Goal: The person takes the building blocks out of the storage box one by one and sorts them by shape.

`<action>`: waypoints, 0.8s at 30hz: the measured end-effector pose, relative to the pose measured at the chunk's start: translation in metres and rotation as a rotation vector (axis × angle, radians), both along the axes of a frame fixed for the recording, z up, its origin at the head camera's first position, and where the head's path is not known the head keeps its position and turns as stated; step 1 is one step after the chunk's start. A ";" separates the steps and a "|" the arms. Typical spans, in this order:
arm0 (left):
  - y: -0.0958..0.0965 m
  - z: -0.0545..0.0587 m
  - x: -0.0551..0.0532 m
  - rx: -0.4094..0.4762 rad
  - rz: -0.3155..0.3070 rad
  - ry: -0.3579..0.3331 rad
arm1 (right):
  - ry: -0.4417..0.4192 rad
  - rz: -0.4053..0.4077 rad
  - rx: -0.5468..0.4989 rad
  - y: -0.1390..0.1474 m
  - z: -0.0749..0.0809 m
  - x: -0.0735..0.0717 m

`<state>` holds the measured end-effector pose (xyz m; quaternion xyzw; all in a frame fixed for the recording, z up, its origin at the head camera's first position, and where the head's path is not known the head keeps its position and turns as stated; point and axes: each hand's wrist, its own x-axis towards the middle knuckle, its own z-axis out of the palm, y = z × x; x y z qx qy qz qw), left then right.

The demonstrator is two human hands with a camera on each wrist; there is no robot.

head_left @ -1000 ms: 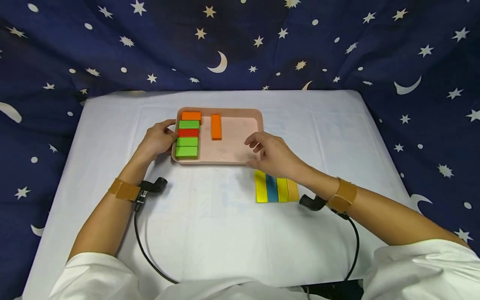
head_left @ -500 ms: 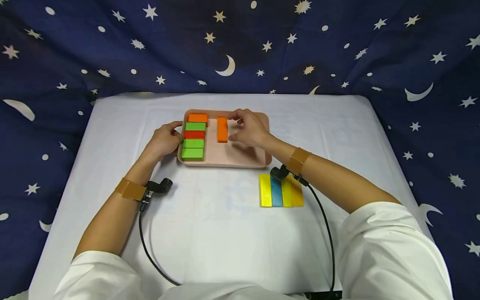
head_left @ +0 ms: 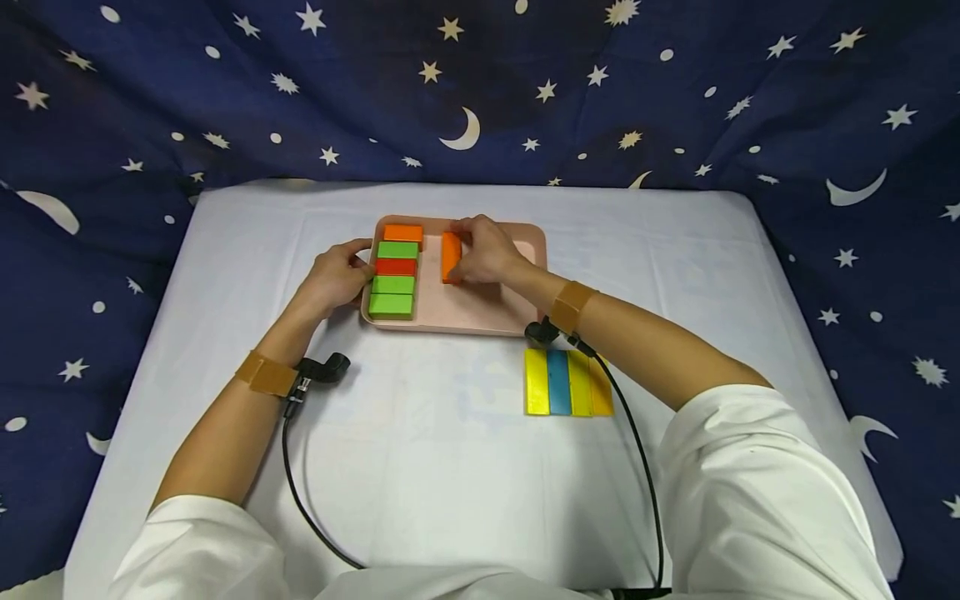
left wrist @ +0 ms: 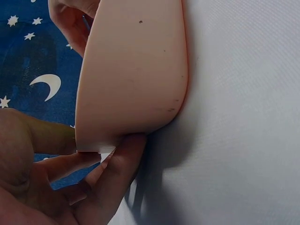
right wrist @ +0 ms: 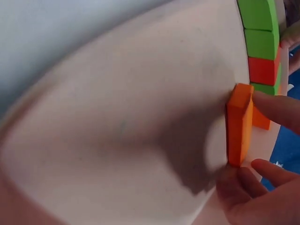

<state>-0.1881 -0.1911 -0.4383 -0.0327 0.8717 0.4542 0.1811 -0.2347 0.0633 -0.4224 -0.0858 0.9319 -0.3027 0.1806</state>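
Note:
A shallow pink tray (head_left: 480, 310) rests on the white cloth in the head view. My left hand (head_left: 337, 275) holds its left edge; in the left wrist view the fingers meet the corner of the tray wall (left wrist: 131, 79). Inside the tray, my right hand (head_left: 487, 252) pinches an orange block (head_left: 452, 257) by its two ends, fingers at the far end and thumb at the near one. The right wrist view shows that orange block (right wrist: 240, 124) between the digits. Along the tray's left side runs a column: an orange block (head_left: 403, 233), green, a red block (head_left: 395, 267), then two green blocks (head_left: 391, 305).
In front of the tray's right part, on the cloth, lies a row of yellow, blue (head_left: 558, 382) and yellow-orange blocks. Black cables (head_left: 637, 433) run from both wrist cameras toward the body. A dark blue star-patterned curtain (head_left: 510, 100) hangs behind the table.
From the tray's front right corner my right hand has moved left and away from me to the single orange block, and it now pinches it. The left hand stays at the tray edge.

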 end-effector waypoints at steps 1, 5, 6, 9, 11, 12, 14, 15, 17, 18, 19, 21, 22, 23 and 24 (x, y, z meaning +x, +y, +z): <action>0.000 0.000 0.000 0.000 -0.001 -0.001 | -0.002 0.010 0.010 -0.001 0.000 0.000; 0.000 0.000 0.000 0.006 0.001 -0.005 | 0.025 0.047 0.025 -0.002 -0.002 0.004; 0.000 0.001 0.000 0.008 0.002 -0.008 | 0.033 0.055 0.026 -0.001 -0.003 0.005; 0.000 0.001 0.001 0.021 0.001 -0.017 | 0.033 0.068 0.031 0.001 -0.001 0.008; 0.001 0.001 0.001 0.023 -0.003 -0.019 | 0.016 0.075 0.044 0.002 -0.001 0.012; 0.000 0.001 0.001 0.021 -0.004 -0.017 | 0.008 0.078 0.052 0.003 0.000 0.013; 0.000 0.002 0.001 0.016 -0.005 -0.008 | -0.002 0.086 0.063 0.004 0.000 0.016; 0.000 0.002 0.001 0.012 -0.005 -0.002 | -0.003 0.088 0.071 0.005 0.000 0.017; 0.000 0.002 0.000 0.000 -0.004 0.012 | 0.007 0.097 0.075 0.005 0.000 0.018; 0.000 0.002 0.000 -0.003 -0.003 0.013 | 0.011 0.099 0.073 0.005 -0.001 0.018; 0.000 0.002 0.000 -0.008 -0.003 0.014 | 0.014 0.101 0.068 0.005 -0.002 0.019; 0.000 0.001 0.000 -0.008 -0.005 0.010 | 0.018 0.102 0.063 0.006 -0.003 0.019; 0.000 0.001 0.001 -0.006 -0.005 0.008 | 0.019 0.105 0.060 0.006 -0.004 0.019; 0.000 0.000 0.001 -0.004 -0.006 0.005 | 0.019 0.107 0.056 0.006 -0.005 0.019; 0.000 0.000 0.001 0.000 -0.007 0.003 | 0.020 0.110 0.054 0.006 -0.005 0.019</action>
